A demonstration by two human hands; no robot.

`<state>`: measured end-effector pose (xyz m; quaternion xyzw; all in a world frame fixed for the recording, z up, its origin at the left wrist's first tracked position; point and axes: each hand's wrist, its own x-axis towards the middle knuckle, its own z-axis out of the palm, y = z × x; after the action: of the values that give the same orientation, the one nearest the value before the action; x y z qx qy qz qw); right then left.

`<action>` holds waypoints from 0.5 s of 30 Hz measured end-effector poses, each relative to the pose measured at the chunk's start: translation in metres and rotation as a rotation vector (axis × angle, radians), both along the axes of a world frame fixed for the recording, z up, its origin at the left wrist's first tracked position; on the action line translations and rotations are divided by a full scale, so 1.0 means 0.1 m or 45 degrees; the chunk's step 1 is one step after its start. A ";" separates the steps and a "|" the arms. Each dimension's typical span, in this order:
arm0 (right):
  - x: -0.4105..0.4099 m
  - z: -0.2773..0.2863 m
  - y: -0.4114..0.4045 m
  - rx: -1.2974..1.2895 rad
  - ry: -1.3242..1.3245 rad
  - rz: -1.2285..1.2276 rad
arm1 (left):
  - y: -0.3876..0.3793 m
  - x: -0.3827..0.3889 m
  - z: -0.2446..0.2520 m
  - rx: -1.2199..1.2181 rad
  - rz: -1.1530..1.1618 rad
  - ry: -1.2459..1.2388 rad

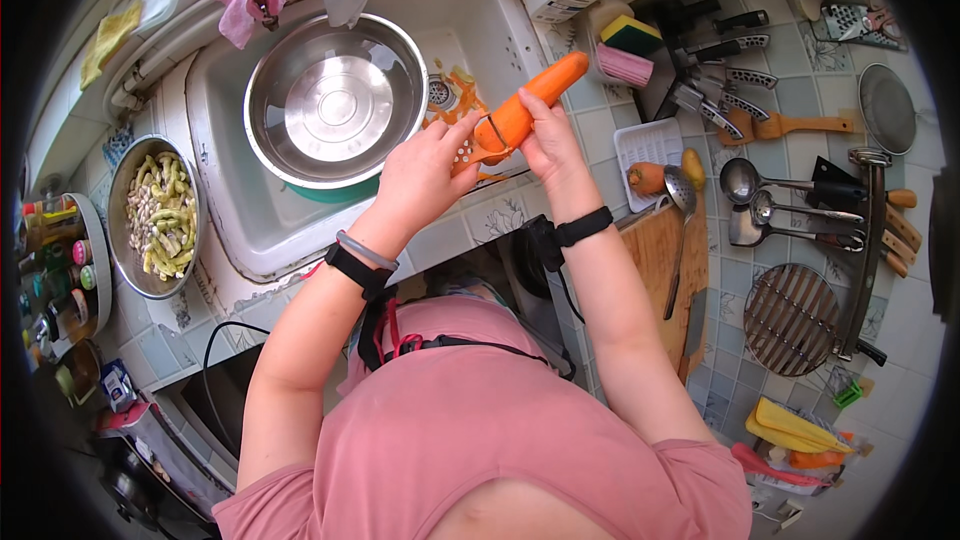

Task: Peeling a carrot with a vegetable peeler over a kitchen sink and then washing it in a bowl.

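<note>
My right hand (pixel 551 139) grips a bright orange carrot (pixel 551 82) near its thick end, its narrow tip pointing up and to the right. My left hand (pixel 427 172) holds an orange vegetable peeler (pixel 463 155), whose dark blade lies across the carrot's thick end. Both hands are above the front edge of a white sink (pixel 480 7). Orange peelings (pixel 466 94) lie around the drain beneath. To their left in the sink sits a steel basin (pixel 337 101) with what looks like clear water.
A steel bowl of beans and pods (pixel 161 214) stands left of the sink. At right are a white tray (pixel 646 142) holding another carrot (pixel 645 178), a wooden cutting board (pixel 652 262) under a slotted ladle (pixel 679 240), and a knife block (pixel 660 82). Utensils hang along the tiled wall.
</note>
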<state>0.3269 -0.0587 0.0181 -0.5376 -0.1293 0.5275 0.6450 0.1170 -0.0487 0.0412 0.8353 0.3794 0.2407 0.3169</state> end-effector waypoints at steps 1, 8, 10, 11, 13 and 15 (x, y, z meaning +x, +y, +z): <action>-0.03 -0.01 0.00 0.001 0.000 -0.002 | 0.00 0.04 0.00 0.024 -0.018 0.011; -0.04 -0.04 0.02 0.014 -0.191 -0.081 | -0.02 0.02 -0.07 -0.018 0.002 0.058; 0.03 -0.07 0.02 0.047 -0.238 -0.151 | 0.00 -0.08 -0.11 -0.009 0.003 0.097; 0.10 -0.06 0.02 0.049 -0.237 -0.153 | 0.02 -0.14 -0.14 -0.002 0.006 0.136; 0.24 0.01 0.02 0.028 -0.067 -0.200 | 0.05 -0.21 -0.19 -0.055 0.018 0.243; 0.29 0.00 0.02 0.028 -0.086 -0.173 | 0.05 -0.23 -0.18 -0.124 0.050 0.119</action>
<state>0.3559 -0.0563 0.0177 -0.5557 -0.1200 0.4626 0.6803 0.0943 -0.0440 0.0228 0.8217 0.4213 0.1887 0.3342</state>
